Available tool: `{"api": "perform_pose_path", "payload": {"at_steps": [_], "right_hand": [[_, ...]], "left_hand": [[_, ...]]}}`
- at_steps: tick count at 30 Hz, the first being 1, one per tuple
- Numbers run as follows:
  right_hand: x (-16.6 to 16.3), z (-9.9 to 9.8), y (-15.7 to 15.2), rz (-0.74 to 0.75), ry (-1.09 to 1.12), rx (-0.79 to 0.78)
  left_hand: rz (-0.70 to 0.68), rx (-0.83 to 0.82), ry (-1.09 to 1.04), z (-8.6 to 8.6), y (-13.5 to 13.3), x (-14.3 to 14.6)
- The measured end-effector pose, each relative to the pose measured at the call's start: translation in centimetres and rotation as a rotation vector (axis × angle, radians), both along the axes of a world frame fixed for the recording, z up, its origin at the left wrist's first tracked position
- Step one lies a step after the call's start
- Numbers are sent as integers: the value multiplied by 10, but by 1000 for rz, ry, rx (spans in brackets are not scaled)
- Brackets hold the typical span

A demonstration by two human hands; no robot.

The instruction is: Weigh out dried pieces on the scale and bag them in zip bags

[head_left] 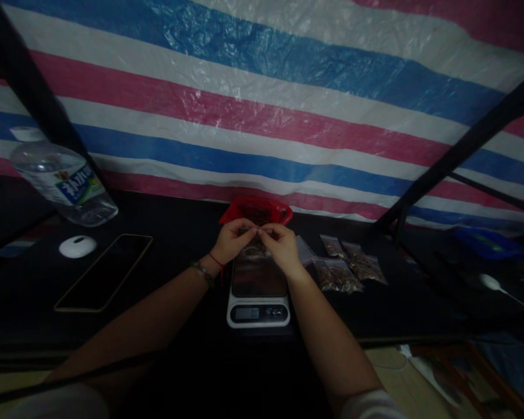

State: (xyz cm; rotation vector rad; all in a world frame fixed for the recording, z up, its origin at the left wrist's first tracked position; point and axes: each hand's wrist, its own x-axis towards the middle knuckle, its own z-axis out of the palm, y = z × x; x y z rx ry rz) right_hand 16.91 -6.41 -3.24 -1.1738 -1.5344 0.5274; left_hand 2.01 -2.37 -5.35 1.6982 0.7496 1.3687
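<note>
Above the far part of a white kitchen scale (259, 279), my left hand (233, 240) and my right hand (282, 244) meet with thumbs and fingers pinched. Between them they grip the top edge of a small clear zip bag (254, 250), which hangs down over the scale's plate and is partly hidden by my fingers. Just behind my hands lies a red plastic bag (279, 208) with dark brown bits inside. Several filled zip bags (338, 274) of brown pieces rest to the right of the scale, beside some flat clear bags (304, 251).
Left on the black table (166, 233) are a phone (105, 273), a white rounded object (77, 247) and a large plastic bottle (61, 174). To the right are a white spoon (491, 283) and a blue item (489, 241). A striped sheet (262, 116) hangs behind, with black metal posts either side.
</note>
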Motion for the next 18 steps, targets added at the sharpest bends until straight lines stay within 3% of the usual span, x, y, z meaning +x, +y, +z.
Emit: {"api": "perform_pose_path", "payload": {"at_steps": [8,18], "right_hand": [[8,-1,4,-98,69,-49],[13,3,2,-8,78,-6]], "left_hand": [[-4,-154,-93,-2,6,0],[-11,-296,-227,-7,11,-2]]}}
